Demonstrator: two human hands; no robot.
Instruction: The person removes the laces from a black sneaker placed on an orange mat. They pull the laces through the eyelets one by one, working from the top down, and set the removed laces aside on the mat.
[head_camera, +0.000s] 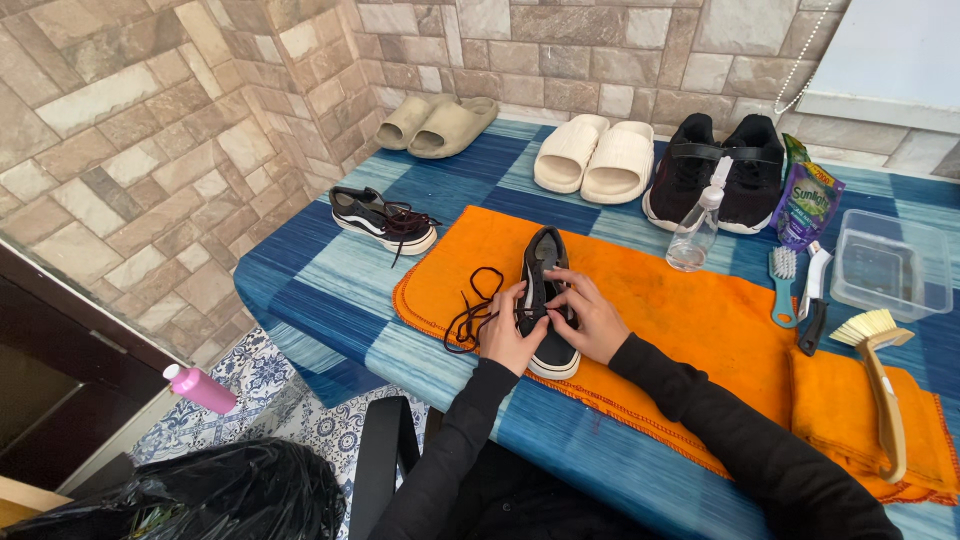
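Head view shows my left hand (510, 335) and right hand (588, 318) both gripping the black sneaker (546, 300) at centre frame, on the orange cloth (690, 310) over the blue tabletop (330, 300); my fingers pinch at its eyelets; a dark lace (470, 310) trails loose to the left, seemingly mostly pulled out; its mate (383, 219) sits upper left, lace not yet removed; brushes (797, 285) lie untouched at right, so cleaning looks unstarted.
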